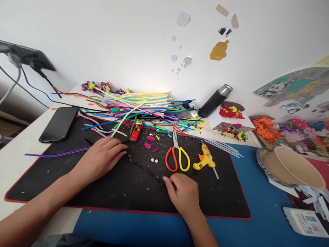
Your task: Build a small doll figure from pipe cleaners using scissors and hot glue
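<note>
"On the black mat (218,202), what are the two hands doing?"

"They're well apart, joined by a thin black pipe cleaner (145,169). The left hand (99,157) is palm down, its thumb and fingers closed on the strand. The right hand (184,193) pinches it lower down, between thumb and bent forefinger."

"So the strand lies between them?"

"Yes, slanting down from the left hand to the right, over the mat."

"And what's near?"

"Just beyond it are two pale discs (152,160) and two pink pieces (150,138). Scissors (176,146) with one red and one yellow handle loop lie past the right hand, and a yellow glue gun (205,159) is to their right."

"Anything farther back?"

"A small red figure (135,133) with green on top, then a heap of coloured pipe cleaners (144,103). On the desk (15,164), a dark phone (59,124) overlaps the mat's left corner, and a black bottle (213,101) leans near the wall (115,41)."
</note>
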Action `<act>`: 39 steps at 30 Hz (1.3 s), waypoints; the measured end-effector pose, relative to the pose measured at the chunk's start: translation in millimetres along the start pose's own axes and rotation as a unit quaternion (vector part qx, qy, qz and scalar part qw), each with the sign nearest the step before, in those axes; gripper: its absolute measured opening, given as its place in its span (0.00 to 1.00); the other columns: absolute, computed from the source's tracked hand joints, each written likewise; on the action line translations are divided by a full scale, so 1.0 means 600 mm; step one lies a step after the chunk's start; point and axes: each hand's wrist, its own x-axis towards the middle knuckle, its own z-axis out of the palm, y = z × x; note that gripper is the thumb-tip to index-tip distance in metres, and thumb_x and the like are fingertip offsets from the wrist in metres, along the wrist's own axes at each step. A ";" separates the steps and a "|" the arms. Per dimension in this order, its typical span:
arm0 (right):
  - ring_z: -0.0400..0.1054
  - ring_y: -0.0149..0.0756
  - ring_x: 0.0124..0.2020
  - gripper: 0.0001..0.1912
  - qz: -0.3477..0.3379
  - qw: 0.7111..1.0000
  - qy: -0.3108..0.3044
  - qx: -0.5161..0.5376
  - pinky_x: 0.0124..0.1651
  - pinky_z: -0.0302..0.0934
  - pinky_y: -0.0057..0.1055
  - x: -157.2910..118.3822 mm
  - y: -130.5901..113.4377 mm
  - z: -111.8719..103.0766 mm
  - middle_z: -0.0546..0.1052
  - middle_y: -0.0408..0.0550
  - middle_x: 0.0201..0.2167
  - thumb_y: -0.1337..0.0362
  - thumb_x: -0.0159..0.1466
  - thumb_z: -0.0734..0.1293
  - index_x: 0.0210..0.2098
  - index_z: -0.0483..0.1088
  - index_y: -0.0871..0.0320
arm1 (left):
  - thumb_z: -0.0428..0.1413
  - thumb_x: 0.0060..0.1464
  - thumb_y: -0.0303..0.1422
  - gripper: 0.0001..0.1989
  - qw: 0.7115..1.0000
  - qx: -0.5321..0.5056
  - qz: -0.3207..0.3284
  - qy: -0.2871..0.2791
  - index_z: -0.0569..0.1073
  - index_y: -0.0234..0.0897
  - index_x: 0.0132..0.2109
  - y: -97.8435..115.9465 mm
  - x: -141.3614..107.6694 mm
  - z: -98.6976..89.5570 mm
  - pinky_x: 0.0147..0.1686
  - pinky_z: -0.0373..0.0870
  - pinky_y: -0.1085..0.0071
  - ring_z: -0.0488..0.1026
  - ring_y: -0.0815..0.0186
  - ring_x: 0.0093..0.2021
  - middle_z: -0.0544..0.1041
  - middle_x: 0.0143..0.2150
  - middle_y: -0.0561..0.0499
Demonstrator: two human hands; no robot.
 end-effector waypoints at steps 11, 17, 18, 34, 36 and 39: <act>0.64 0.32 0.20 0.28 0.001 1.000 0.006 0.004 0.29 0.50 0.33 0.005 -0.002 0.001 0.70 0.43 0.18 0.57 0.79 0.60 0.22 0.65 0.55 | 0.49 0.72 0.40 0.17 0.999 0.049 -0.002 0.002 0.81 0.40 0.50 0.003 0.053 -0.008 0.52 0.70 0.53 0.75 0.49 0.47 0.82 0.46 0.42; 0.64 0.31 0.21 0.29 0.002 1.000 0.008 0.009 0.29 0.49 0.33 0.005 -0.002 0.002 0.69 0.42 0.18 0.56 0.80 0.59 0.22 0.64 0.55 | 0.49 0.72 0.39 0.17 0.999 0.042 0.010 0.006 0.81 0.39 0.50 0.001 0.054 -0.001 0.51 0.71 0.53 0.76 0.49 0.46 0.82 0.47 0.41; 0.63 0.31 0.20 0.28 -0.001 1.000 0.012 0.011 0.29 0.49 0.32 0.006 -0.001 0.003 0.69 0.42 0.18 0.56 0.80 0.59 0.22 0.64 0.55 | 0.49 0.72 0.39 0.17 0.999 0.043 0.011 0.010 0.81 0.38 0.50 0.002 0.055 -0.002 0.50 0.71 0.53 0.76 0.49 0.46 0.82 0.47 0.41; 0.62 0.31 0.21 0.27 -0.007 0.999 0.031 0.034 0.29 0.48 0.33 0.005 0.001 0.006 0.69 0.42 0.18 0.57 0.79 0.61 0.22 0.65 0.56 | 0.51 0.72 0.32 0.15 0.994 0.054 0.095 -0.021 0.82 0.34 0.48 0.052 0.162 0.032 0.50 0.71 0.54 0.74 0.51 0.45 0.81 0.42 0.41; 0.62 0.31 0.21 0.28 -0.005 0.999 0.030 0.034 0.29 0.48 0.34 0.006 0.001 0.005 0.69 0.42 0.18 0.57 0.80 0.60 0.22 0.65 0.56 | 0.52 0.71 0.32 0.14 0.992 0.069 0.102 -0.029 0.82 0.34 0.48 0.050 0.172 0.040 0.50 0.70 0.55 0.74 0.51 0.45 0.81 0.42 0.41; 0.62 0.31 0.21 0.28 -0.007 0.999 0.028 0.034 0.30 0.48 0.34 0.006 0.001 0.005 0.70 0.42 0.18 0.56 0.80 0.59 0.23 0.65 0.56 | 0.53 0.70 0.31 0.13 0.990 0.081 0.110 -0.033 0.83 0.35 0.48 0.049 0.177 0.046 0.50 0.70 0.55 0.73 0.51 0.45 0.80 0.41 0.42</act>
